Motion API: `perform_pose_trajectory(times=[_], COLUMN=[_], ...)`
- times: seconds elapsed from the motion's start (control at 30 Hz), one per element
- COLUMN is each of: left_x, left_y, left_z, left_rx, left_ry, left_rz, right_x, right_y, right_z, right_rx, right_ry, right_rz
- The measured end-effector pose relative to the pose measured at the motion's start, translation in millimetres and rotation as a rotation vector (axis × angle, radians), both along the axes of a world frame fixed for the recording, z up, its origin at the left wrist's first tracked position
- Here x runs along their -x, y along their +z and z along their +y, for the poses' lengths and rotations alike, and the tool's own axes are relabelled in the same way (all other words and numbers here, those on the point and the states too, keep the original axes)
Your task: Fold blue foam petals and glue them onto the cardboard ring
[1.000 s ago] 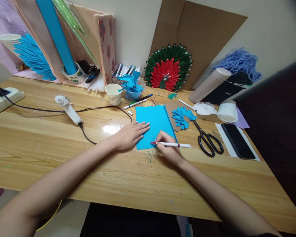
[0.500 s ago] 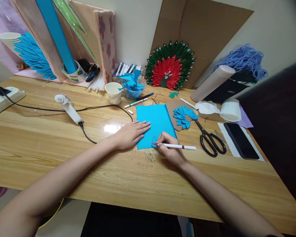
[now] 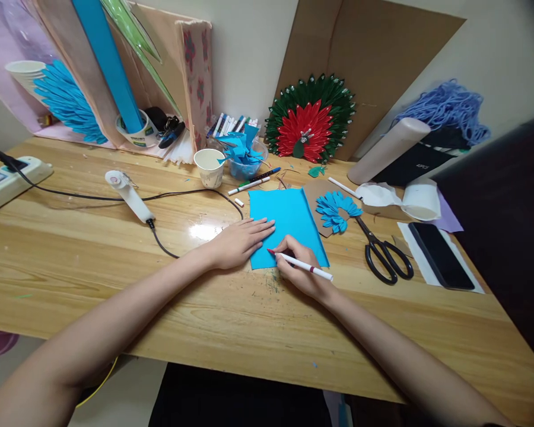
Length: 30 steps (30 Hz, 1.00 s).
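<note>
A blue sheet (image 3: 285, 207), which looks like craft foam or felt, lies flat on the wooden table. My left hand (image 3: 238, 242) rests on its left edge, fingers stretched out and holding nothing. Between the fingers of my right hand (image 3: 300, 270) is a white marker (image 3: 305, 264) with a red tip. The tip is at the sheet's lower left part, and my hand hides the area right of it. A ring of blue petals (image 3: 336, 212) on brown cardboard lies beyond the sheet's right edge, with black-handled scissors (image 3: 385, 258) beside it.
A white glue gun (image 3: 129, 196) with a black cord lies to the left. Behind the sheet stand a paper cup (image 3: 209, 168) and a tub of blue scraps (image 3: 244, 163). A green and red petal fan (image 3: 311, 121) leans at the back. A phone (image 3: 445, 255) lies at right.
My right hand has shifted the marker tip left and slightly up on the sheet, and the marker now slants more. The outline seen near the tip is now hidden. My left hand stays on the sheet.
</note>
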<state>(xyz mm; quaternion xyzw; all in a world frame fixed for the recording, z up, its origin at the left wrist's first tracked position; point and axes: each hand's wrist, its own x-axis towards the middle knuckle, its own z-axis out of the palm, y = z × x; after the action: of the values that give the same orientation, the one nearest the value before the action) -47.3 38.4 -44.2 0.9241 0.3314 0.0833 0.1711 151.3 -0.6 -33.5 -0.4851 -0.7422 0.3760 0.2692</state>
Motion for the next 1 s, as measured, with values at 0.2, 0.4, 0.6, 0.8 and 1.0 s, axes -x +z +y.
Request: perform_pose_trajectory(times=[0.2,0.4,0.6,0.8,1.0], left_x=[0.5,0.6,0.7,0.8,0.5], left_y=[0.1,-0.2,0.9,0.7,-0.4], left_z=[0.7,0.9,0.2,0.5,0.3], left_rx=[0.014,0.014,0.003,0.005,-0.001], left_ry=[-0.003,-0.003,0.002,-0.002,0.004], left_rz=[-0.002,-0.008,0.002,0.002,0.001], right_x=[-2.1,-6.1,-3.5,-1.6,-6.2], right_y=[-3.6,-4.6,-2.5,-0.8,-3.1], right_z=[-0.9,-0.9,1.5,1.5,2.6], right_rx=[-0.071,-0.003,-0.006,-0.056,-0.049], right_ry=[0.169,0.122,-0.03,-0.007,0.04], right_rz=[-0.013,0.061,0.02,-0.036,0.033])
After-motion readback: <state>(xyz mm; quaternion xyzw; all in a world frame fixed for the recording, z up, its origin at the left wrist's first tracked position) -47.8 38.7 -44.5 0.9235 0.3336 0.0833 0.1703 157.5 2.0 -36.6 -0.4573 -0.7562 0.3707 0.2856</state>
